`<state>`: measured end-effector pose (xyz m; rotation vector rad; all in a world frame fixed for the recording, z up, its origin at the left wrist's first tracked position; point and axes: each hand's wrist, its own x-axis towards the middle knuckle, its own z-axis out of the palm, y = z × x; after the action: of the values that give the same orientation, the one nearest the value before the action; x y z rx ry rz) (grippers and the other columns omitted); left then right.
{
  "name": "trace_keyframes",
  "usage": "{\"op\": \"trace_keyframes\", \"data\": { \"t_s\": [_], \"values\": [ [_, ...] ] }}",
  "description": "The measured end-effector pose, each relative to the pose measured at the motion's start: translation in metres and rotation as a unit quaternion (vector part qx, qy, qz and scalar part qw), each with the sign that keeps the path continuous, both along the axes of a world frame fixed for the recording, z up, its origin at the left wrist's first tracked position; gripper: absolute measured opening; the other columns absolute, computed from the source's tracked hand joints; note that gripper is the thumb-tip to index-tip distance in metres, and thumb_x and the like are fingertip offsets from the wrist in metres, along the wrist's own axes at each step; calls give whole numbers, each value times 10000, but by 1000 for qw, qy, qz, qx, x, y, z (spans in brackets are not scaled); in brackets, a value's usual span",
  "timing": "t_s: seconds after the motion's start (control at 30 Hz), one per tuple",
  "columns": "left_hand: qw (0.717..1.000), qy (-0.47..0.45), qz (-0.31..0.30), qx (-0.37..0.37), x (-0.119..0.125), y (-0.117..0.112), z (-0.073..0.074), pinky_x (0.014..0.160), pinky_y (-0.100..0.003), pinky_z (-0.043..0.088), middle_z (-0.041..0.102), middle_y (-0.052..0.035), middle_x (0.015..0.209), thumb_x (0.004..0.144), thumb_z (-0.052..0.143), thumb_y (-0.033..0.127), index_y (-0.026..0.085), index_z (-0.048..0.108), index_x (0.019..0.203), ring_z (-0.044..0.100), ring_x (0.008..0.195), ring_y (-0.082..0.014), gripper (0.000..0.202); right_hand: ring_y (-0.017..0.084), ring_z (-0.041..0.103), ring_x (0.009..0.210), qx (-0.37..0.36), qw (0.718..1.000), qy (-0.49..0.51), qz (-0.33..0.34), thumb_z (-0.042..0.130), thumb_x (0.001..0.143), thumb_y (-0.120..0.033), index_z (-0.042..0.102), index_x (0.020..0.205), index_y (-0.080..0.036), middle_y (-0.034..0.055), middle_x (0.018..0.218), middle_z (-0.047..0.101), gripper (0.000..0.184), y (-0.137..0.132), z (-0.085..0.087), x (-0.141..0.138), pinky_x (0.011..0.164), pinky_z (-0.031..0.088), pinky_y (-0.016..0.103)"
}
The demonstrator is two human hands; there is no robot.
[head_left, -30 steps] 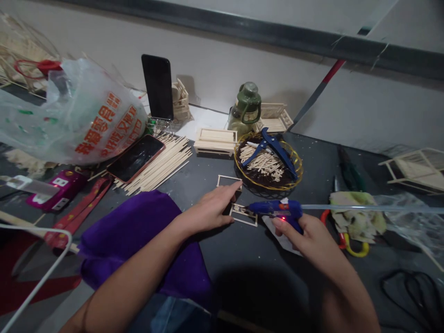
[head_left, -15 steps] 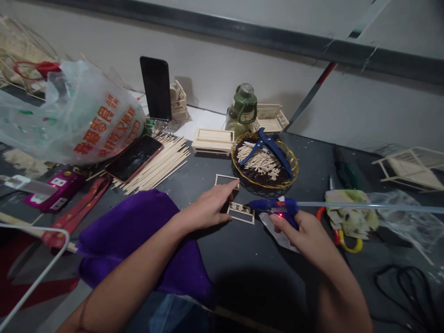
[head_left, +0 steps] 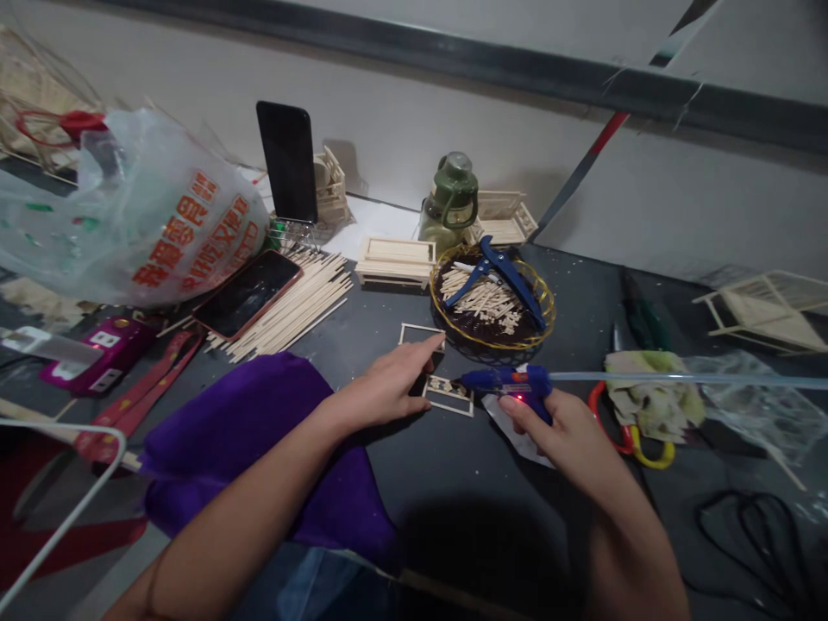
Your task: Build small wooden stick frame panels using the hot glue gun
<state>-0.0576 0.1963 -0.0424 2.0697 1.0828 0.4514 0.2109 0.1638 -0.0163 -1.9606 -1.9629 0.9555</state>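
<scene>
My left hand point(head_left: 388, 386) reaches across a small frame of thin wooden sticks point(head_left: 451, 408) lying on the dark table. Its index finger stretches over the far part and its thumb rests at the near part, bracing the frame; the other fingers are mostly hidden. Small decorative pieces sit in a row inside the frame. My right hand point(head_left: 569, 435) is wrapped round a blue hot glue gun point(head_left: 508, 379) with a red light lit. The nozzle points left, at or just above the frame's right end; contact is unclear. A clear glue stick point(head_left: 647, 377) extends from the gun's back.
Behind the frame stands a yellow-rimmed basket point(head_left: 552, 315) with short sticks and a blue cutter point(head_left: 514, 280). Long sticks point(head_left: 297, 302) and a phone point(head_left: 249, 293) lie left, beyond purple cloth point(head_left: 259, 431). Scissors point(head_left: 656, 453) and a rag point(head_left: 656, 388) lie right.
The view has shifted very slightly. Both hands, the frame and the glue gun keep nearly the same places relative to one another.
</scene>
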Motion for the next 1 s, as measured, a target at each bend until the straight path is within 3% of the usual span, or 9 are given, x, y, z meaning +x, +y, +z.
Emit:
{"op": "trace_keyframes", "data": {
  "t_s": [0.4, 1.0],
  "values": [
    [1000, -4, 0, 6, 0, 0, 0, 966, -425, 455, 568, -98, 1196, 784, 667, 199, 242, 164, 1530, 535, 1114, -269, 900, 179, 560, 520, -13, 1000, 19, 0, 456, 852, -705, 667, 939, -163, 48, 658, 654, 588, 1, -3, 2, 487, 399, 266],
    [1000, 3, 0, 0, 0, 0, 0, 991, -431, 446, 545, -117, 1295, 790, 673, 224, 238, 174, 1532, 507, 1198, -287, 894, 167, 553, 523, -8, 1000, 23, -1, 464, 858, -686, 639, 858, -174, 41, 670, 641, 541, 1, -3, 2, 476, 393, 259]
  ]
}}
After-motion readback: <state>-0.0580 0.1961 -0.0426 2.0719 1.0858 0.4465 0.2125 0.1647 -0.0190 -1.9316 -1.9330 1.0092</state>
